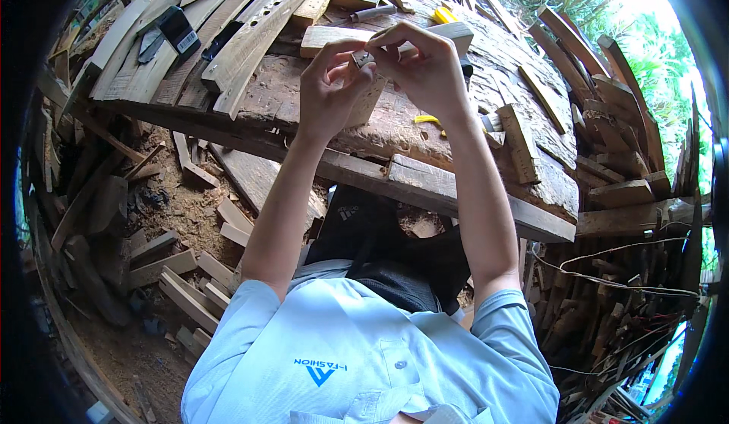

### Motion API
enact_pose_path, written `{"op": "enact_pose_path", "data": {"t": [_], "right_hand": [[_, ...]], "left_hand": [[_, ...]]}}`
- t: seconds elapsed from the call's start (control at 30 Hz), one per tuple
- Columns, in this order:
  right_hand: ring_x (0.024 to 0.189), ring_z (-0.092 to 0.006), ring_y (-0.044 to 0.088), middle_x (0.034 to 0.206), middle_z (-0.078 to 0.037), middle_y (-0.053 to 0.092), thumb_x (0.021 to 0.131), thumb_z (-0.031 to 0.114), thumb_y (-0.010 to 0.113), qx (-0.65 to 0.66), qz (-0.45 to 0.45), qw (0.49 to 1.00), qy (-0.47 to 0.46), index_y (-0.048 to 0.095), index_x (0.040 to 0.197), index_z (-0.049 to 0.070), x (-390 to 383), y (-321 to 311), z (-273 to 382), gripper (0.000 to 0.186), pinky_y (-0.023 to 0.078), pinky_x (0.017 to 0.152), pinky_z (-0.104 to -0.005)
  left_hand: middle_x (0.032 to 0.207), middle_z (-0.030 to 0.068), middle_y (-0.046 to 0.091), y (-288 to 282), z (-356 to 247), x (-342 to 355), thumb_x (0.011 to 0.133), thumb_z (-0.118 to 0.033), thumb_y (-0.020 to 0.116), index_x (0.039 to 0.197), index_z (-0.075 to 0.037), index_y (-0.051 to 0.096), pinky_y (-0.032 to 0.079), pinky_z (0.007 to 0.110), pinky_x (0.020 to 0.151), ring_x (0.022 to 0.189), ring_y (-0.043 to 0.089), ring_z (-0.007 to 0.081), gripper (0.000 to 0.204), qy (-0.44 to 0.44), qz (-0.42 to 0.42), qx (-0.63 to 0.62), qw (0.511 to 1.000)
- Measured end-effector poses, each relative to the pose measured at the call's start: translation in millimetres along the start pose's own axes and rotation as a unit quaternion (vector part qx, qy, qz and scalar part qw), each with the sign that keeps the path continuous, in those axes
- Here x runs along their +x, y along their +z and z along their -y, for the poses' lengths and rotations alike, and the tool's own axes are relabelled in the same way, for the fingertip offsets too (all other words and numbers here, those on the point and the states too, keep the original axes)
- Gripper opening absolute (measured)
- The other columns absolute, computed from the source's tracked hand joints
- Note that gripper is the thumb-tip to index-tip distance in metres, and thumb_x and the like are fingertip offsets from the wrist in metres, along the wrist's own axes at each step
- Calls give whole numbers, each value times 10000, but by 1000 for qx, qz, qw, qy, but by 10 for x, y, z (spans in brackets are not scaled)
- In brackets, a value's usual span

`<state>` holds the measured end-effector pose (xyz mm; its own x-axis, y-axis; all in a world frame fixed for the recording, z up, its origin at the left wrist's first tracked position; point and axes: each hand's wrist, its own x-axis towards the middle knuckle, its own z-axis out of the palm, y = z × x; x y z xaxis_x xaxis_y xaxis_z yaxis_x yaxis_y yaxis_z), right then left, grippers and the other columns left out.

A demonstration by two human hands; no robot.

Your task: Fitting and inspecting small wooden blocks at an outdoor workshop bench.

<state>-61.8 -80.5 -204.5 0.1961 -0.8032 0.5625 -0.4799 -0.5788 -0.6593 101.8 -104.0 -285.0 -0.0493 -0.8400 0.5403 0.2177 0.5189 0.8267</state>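
Observation:
Both my hands are raised over the worn wooden bench [258, 93], fingertips close together. My left hand [334, 82] is closed in a pinch on a small metallic-looking piece [363, 58]; its exact kind is too small to tell. My right hand [425, 63] is bent over the same piece from the right, thumb and fingers pinched at it. Under and behind the hands a wooden block [367, 105] stands on the bench, partly hidden by my left hand. A lighter wooden piece [323, 39] lies just beyond the fingers.
A grey-handled tool [373, 14] and a yellow object [445, 15] lie farther back. Another yellow item [427, 120] sits near my right wrist. Planks [262, 33] and a dark box [178, 30] occupy the left. Offcuts [201, 295] litter the floor; stacked timber [623, 143] stands right.

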Motion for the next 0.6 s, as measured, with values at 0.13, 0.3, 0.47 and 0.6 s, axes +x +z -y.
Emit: {"op": "enact_pose_path", "data": {"t": [0.13,0.3,0.47,0.6], "right_hand": [[715,-65,651,782,-6,691,914,124,779,3,9,1000,-13,737,988,74,-7,-54,25,98,532,622,-257],[715,-82,657,779,-17,688,906,105,776,23,1,1000,19,744,981,71,6,-22,-34,89,534,639,-266],[699,-96,642,768,-32,678,904,96,772,-4,-1,1000,-9,749,967,72,28,-70,17,71,522,652,-269],[673,-99,619,748,-38,664,902,98,775,-10,-3,1000,2,745,972,82,35,-27,-27,78,512,632,-272]], "left_hand": [[1188,104,704,53,28,-16,857,-58,806,1248,-41,649,569,363,974,1086,691,156,422,-21,-2,-31,999],[1218,136,687,40,-12,-26,836,-48,820,1349,-45,543,567,351,994,1094,682,161,583,-43,0,-56,998],[1216,128,689,86,-48,-8,844,-13,802,1350,-51,536,568,326,941,1082,672,143,573,-21,5,-64,998],[1189,115,689,63,28,-11,846,-7,800,1317,-52,558,568,332,922,1073,671,142,531,-14,7,-63,998]]}}
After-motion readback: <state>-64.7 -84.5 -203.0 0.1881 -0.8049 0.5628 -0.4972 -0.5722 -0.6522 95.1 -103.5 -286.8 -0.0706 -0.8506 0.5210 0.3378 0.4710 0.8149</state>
